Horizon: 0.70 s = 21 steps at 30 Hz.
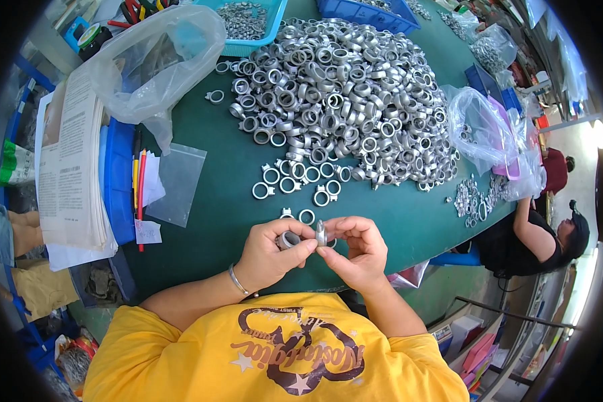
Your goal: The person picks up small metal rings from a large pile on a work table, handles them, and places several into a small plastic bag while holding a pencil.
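My left hand (269,251) is closed around a grey metal ring clamp (288,240), and its thumb and forefinger reach to a second clamp. That second metal clamp (321,233) stands edge-on between my two hands, pinched by the fingers of my right hand (356,253). Just beyond my fingers, a loose metal ring (306,216) lies on the green tabletop (221,201). Farther off is a small group of similar clamps (287,184) with short lugs. Behind them rises a large heap of silver clamps (342,94).
Left of me are a blue tray (118,181) with stacked papers (70,167), pencils and a clear bag (177,184). A teal basket (251,45) of small parts stands at the back. To the right, small parts (476,204) lie near plastic bags, and another person (539,234) sits beyond.
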Each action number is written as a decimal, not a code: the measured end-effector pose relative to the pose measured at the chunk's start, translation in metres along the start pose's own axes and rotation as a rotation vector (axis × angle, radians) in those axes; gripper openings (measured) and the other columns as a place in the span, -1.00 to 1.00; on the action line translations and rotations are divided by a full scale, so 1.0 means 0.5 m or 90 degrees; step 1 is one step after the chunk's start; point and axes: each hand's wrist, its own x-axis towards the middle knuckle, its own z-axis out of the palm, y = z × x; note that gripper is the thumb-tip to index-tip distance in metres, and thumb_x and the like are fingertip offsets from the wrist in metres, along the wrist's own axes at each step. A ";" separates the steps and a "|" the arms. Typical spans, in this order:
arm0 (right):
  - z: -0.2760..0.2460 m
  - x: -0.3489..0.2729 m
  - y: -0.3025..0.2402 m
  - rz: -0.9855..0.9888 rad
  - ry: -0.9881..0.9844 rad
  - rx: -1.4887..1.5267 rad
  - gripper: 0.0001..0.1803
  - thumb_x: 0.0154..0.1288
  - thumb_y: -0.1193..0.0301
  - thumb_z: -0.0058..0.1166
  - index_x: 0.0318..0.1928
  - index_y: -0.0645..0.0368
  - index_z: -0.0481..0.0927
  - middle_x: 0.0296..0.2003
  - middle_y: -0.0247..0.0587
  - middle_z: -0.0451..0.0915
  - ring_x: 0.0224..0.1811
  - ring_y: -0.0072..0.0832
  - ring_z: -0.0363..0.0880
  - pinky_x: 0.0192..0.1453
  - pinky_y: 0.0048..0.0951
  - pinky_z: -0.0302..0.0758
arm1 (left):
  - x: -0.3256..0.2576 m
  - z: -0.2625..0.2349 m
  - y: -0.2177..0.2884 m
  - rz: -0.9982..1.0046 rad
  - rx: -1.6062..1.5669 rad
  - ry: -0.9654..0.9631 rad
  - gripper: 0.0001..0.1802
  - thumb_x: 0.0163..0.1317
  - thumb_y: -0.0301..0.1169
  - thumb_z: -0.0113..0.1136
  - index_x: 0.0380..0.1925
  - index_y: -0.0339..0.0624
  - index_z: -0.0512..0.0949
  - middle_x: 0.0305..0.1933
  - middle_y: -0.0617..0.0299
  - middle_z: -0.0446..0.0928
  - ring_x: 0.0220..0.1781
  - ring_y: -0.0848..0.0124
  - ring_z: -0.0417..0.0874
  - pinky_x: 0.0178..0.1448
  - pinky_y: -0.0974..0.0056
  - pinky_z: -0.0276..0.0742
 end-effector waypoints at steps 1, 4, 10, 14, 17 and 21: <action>0.000 -0.001 -0.003 0.004 0.003 -0.012 -0.53 -0.06 0.72 0.20 -0.12 0.27 0.32 -0.14 -0.01 0.50 -0.18 -0.47 0.53 -0.08 -0.47 0.49 | 0.000 0.000 0.000 -0.001 0.001 -0.004 -0.90 0.11 -0.49 0.18 -0.38 -0.29 0.54 -0.53 0.36 0.51 -0.58 0.70 0.47 -0.51 0.60 0.32; -0.001 -0.003 -0.006 0.000 0.004 -0.059 -0.53 -0.08 0.73 0.21 -0.13 0.27 0.32 -0.16 -0.01 0.50 -0.18 -0.47 0.52 -0.07 -0.46 0.48 | 0.000 0.000 0.002 -0.013 -0.023 -0.012 -0.90 0.10 -0.49 0.18 -0.38 -0.29 0.54 -0.53 0.37 0.51 -0.58 0.70 0.47 -0.52 0.61 0.32; -0.004 -0.001 0.001 -0.103 -0.001 -0.177 -0.52 -0.10 0.73 0.22 -0.14 0.27 0.32 -0.17 0.01 0.51 -0.19 -0.40 0.53 -0.12 -0.46 0.51 | 0.000 0.000 0.003 -0.031 -0.004 0.003 -0.89 0.08 -0.50 0.21 -0.38 -0.28 0.55 -0.50 0.38 0.52 -0.55 0.71 0.47 -0.50 0.60 0.32; -0.006 0.007 -0.003 -0.188 -0.010 -0.285 -0.51 -0.14 0.76 0.22 -0.16 0.25 0.34 -0.21 0.02 0.52 -0.21 -0.33 0.54 -0.16 -0.45 0.51 | 0.003 0.001 0.002 0.035 0.089 0.020 -0.87 0.03 -0.51 0.25 -0.39 -0.27 0.56 -0.45 0.37 0.53 -0.47 0.68 0.48 -0.41 0.56 0.35; 0.002 0.015 -0.010 -0.232 0.036 -0.320 -0.57 -0.19 0.75 0.22 -0.23 0.23 0.40 -0.31 -0.05 0.57 -0.27 -0.23 0.57 -0.20 -0.40 0.50 | 0.005 0.002 -0.005 0.103 0.128 0.025 -0.86 0.00 -0.53 0.27 -0.38 -0.26 0.56 -0.43 0.36 0.53 -0.43 0.66 0.47 -0.35 0.54 0.37; -0.005 0.017 -0.012 -0.296 -0.003 -0.381 -0.52 -0.18 0.77 0.21 -0.19 0.25 0.36 -0.24 0.00 0.54 -0.23 -0.29 0.53 -0.18 -0.47 0.49 | 0.004 0.005 -0.005 0.093 0.100 0.043 -0.84 -0.01 -0.53 0.28 -0.37 -0.24 0.56 -0.43 0.34 0.53 -0.44 0.65 0.47 -0.34 0.53 0.38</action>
